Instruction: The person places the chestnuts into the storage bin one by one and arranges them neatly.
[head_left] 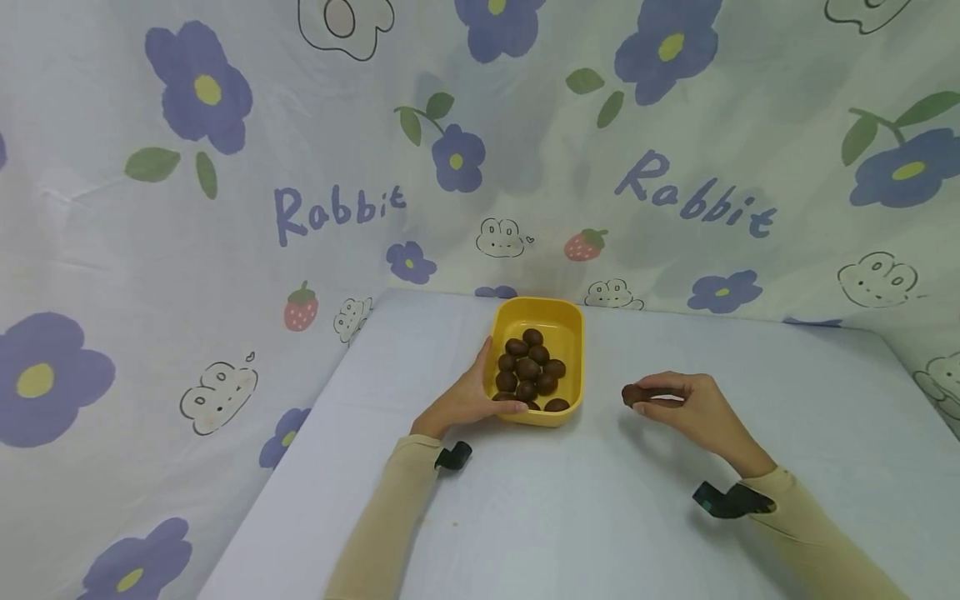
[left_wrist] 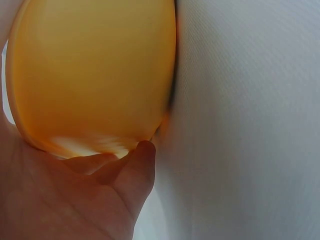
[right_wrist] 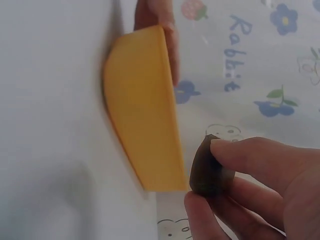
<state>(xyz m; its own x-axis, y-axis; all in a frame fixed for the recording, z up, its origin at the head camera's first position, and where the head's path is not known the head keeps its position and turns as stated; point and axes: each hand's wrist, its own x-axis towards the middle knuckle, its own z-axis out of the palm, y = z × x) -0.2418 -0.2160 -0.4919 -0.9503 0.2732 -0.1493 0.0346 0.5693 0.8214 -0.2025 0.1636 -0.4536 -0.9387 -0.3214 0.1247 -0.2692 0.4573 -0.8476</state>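
Note:
A yellow plastic box (head_left: 574, 346) stands on the table with several brown chestnuts (head_left: 528, 369) inside, mostly toward its near end. My left hand (head_left: 467, 398) grips the box at its near left corner, thumb over the rim. In the left wrist view, fingers (left_wrist: 140, 170) curl against the outer wall of the box (left_wrist: 95, 75). To the right of the box, my right hand (head_left: 697, 415) pinches a single chestnut (head_left: 632, 394) between thumb and fingertips, above the table. The right wrist view shows this dark chestnut (right_wrist: 207, 170), with a pointed tip, apart from the box.
A white cloth covers the table (head_left: 540, 517). Behind and to the left hangs a pale curtain (head_left: 525, 108) printed with purple flowers, rabbits and strawberries. Each wrist wears a small black camera, such as the right one (head_left: 731, 500).

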